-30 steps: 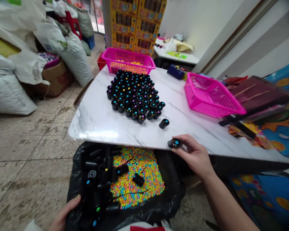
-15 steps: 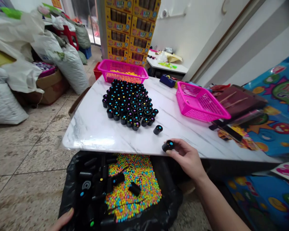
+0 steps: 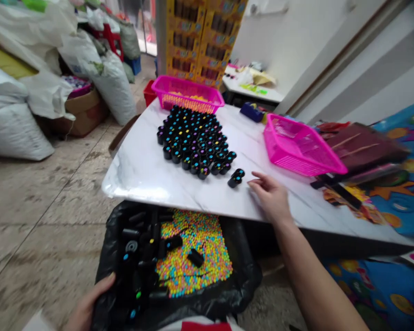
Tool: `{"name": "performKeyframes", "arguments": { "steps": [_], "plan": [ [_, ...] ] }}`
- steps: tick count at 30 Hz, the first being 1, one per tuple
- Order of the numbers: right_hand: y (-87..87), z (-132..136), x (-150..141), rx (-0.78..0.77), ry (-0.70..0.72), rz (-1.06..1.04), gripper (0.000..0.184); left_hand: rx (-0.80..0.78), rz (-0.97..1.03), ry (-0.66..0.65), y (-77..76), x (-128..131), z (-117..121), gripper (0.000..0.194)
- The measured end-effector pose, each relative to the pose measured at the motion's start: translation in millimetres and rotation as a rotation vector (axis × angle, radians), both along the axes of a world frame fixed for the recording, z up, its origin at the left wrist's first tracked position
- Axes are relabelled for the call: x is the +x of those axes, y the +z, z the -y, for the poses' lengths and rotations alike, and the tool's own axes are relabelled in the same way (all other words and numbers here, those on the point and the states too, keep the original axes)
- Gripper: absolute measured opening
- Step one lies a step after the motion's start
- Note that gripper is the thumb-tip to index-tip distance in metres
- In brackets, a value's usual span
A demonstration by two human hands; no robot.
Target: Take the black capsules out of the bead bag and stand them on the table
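My right hand (image 3: 271,195) is over the front of the table with its fingers apart and nothing in them. Just left of its fingertips, a small black cup (image 3: 233,182) stands touching another behind it, coloured beads showing in their tops. Further left, a dense cluster of similar black cups (image 3: 193,138) covers part of the table. Below the table edge is a tub lined with black plastic (image 3: 243,280), holding loose multicoloured beads (image 3: 207,248) and several black cups lying about. My left hand (image 3: 91,299) grips the tub's left rim, thumb on top, other fingers mostly hidden.
A pink basket (image 3: 189,94) with yellow pieces stands behind the cups. Another pink basket (image 3: 300,147) is on the right of the white table (image 3: 141,181). Stacked yellow boxes (image 3: 200,41) rise behind, and white sacks (image 3: 115,87) stand on the floor at left.
My right hand has set the black cup down beside the lone one and let go, its fingers now apart. My left hand stays at the tub's rim. The view has shifted slightly.
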State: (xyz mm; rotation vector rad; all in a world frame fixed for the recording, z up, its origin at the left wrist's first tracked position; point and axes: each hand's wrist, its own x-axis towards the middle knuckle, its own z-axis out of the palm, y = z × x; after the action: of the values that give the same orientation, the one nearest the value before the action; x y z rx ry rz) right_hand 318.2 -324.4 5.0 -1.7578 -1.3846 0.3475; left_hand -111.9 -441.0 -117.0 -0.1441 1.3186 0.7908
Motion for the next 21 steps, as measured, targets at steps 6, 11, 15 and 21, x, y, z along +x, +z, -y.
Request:
{"name": "performKeyframes", "arguments": {
  "steps": [6, 11, 15, 21],
  "plan": [
    [-8.9, 84, -80, -0.028, 0.364, 0.248, 0.021, 0.046, -0.019, -0.024, 21.3, 11, -7, 0.038],
    [-45.8, 104, -129, -0.578, 0.808, 0.444, 0.049, 0.083, 0.028, -0.096, 28.0, 14, -15, 0.026],
    [-61.1, 104, -125, -0.623, 0.835, 0.462, 0.060, 0.099, 0.036, -0.071, 26.6, 13, -10, 0.022],
    [-67.0, 92, -118, -0.359, 0.906, 0.710, 0.032, 0.098, 0.030, -0.008, 26.3, 12, -3, 0.027]
  ]
}}
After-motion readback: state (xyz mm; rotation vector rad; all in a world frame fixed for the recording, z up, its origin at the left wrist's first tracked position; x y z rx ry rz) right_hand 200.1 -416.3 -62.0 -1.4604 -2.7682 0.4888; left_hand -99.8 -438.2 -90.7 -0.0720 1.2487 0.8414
